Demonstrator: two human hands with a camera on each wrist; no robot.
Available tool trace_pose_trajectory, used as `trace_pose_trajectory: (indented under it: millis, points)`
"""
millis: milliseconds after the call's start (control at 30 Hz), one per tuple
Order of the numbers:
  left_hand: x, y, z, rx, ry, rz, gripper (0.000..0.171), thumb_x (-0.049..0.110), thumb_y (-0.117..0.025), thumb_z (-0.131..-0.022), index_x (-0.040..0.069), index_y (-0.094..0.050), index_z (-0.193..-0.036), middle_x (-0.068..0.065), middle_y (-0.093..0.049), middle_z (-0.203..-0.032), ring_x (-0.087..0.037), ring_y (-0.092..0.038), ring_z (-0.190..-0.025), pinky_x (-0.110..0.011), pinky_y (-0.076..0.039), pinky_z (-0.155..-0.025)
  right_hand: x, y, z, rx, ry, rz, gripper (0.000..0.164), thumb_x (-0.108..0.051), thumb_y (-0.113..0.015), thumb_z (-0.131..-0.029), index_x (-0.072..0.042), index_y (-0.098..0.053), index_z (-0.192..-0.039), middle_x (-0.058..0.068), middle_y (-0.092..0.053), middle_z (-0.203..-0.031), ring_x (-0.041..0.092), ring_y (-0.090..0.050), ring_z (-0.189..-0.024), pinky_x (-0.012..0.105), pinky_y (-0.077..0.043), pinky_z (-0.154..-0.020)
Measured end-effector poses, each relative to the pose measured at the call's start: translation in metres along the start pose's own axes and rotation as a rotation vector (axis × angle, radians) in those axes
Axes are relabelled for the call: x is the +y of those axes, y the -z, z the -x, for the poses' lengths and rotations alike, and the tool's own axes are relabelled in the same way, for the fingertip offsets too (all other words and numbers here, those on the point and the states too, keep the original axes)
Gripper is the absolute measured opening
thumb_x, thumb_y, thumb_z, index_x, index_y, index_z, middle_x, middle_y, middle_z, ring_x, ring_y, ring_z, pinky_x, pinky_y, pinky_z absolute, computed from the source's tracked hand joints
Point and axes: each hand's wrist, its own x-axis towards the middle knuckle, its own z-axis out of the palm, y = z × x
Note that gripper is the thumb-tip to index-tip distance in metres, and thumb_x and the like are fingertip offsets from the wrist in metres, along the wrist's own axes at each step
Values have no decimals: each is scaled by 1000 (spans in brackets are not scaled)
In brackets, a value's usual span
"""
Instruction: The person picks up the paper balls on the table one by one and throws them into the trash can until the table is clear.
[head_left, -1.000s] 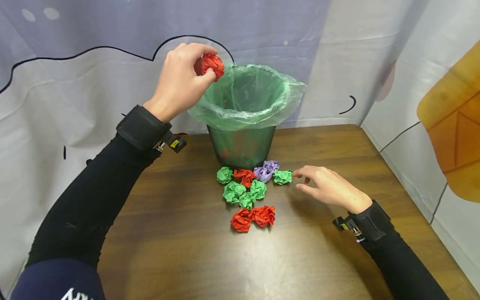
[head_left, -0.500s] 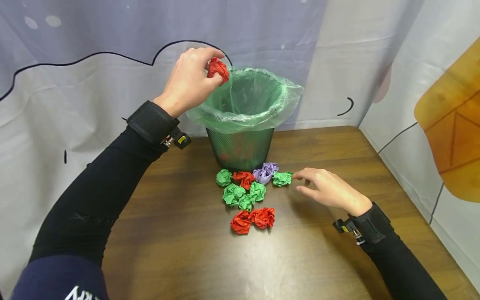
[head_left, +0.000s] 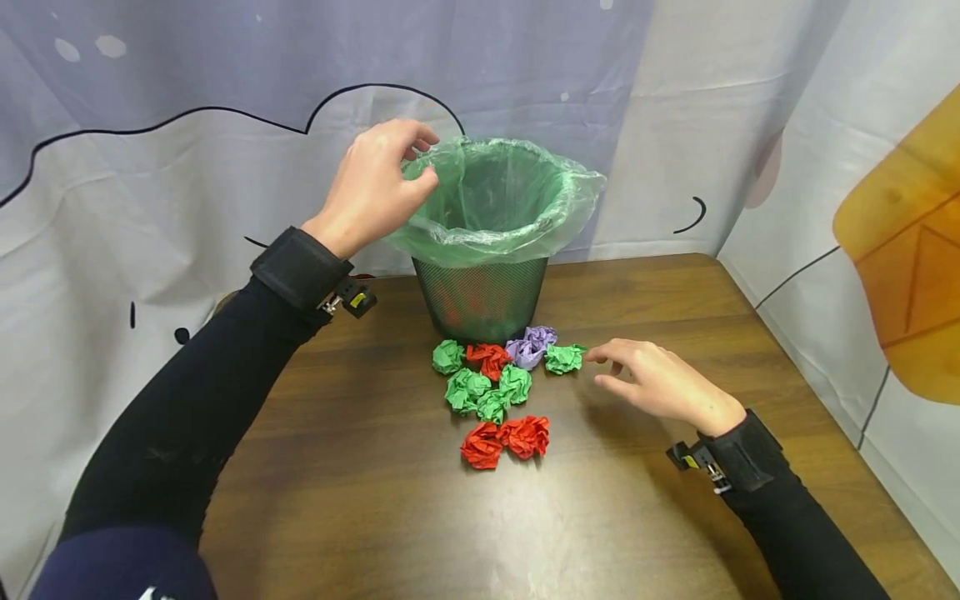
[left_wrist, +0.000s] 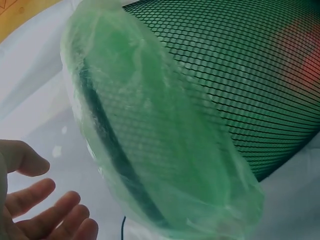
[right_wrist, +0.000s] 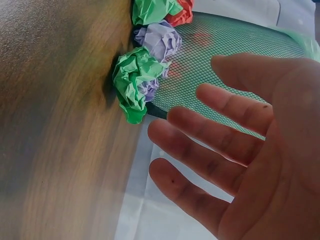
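My left hand [head_left: 378,183], holding nothing, is at the left rim of a mesh waste bin [head_left: 483,292] with a green plastic liner [head_left: 487,242]. In the left wrist view its fingers [left_wrist: 47,215] are spread apart beside the liner. My right hand [head_left: 663,383] hovers over the table with relaxed fingers, close by a green crumpled paper ball [head_left: 564,358]. A purple paper ball [head_left: 531,347] and a red paper ball [head_left: 489,360] lie at the foot of the bin. Red shapes show dimly through the mesh.
Several green paper balls [head_left: 467,388] are clustered in front of the bin. Two red paper balls [head_left: 525,437] lie nearer on the wooden table [head_left: 360,500]. A printed curtain [head_left: 187,183] hangs behind the table and along its right side.
The red paper ball that my left hand pinched has left its fingers and is out of sight. That hand has moved slightly right and down. The right hand has stayed nearly still.
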Motion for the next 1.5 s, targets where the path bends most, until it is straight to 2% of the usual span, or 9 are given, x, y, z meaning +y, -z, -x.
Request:
trace_pose_trajectory:
  millis: [233,633,967,1133,1300,1500]
  points:
    - [-8,3,20,68,16,14,30,16,-54,-94,9,-68,-119,-8,-68,-115,-23,-60,-108,-39,-43,-97,0,-1,-2,-2,13,-3,32,-25,-68,-96,-14,-68,-126,-1,-70,-118,15,-66,-93,36,-54,-79]
    - [-16,7,67,194,-56,-21,23,12,-57,-92,7,-72,-108,-7,-69,-100,-22,-58,-90,-36,-43,-78,0,-1,-4,6,31,-6,32,-23,-69,-96,-11,-68,-125,-1,-70,-116,15,-67,-93,37,-54,-80]
    - [-19,-1,101,188,-52,-50,20,13,-59,-92,8,-72,-105,-5,-69,-95,-20,-58,-84,-35,-44,-73,1,-5,-5,6,39,-17,31,-24,-69,-95,-10,-69,-123,-1,-71,-114,13,-67,-92,36,-55,-80]
    - [-25,-7,119,172,-44,-31,21,13,-59,-91,9,-72,-107,-4,-69,-95,-18,-60,-85,-35,-47,-74,2,-3,-6,13,32,-22,31,-23,-69,-96,-9,-68,-123,3,-71,-116,18,-68,-96,39,-55,-82]
    - [-32,-17,139,158,-28,-16,20,14,-60,-91,10,-71,-107,-2,-69,-96,-19,-59,-87,-35,-44,-74,3,0,-6,11,18,-10,31,-25,-67,-97,-11,-68,-125,6,-70,-121,23,-67,-104,43,-54,-88]
    - [-39,-31,154,125,7,-1,20,13,-60,-91,12,-70,-108,0,-67,-95,-17,-56,-83,-34,-42,-71,4,1,-6,6,2,-3,32,-25,-66,-97,-12,-67,-127,4,-68,-123,24,-65,-110,46,-53,-92]
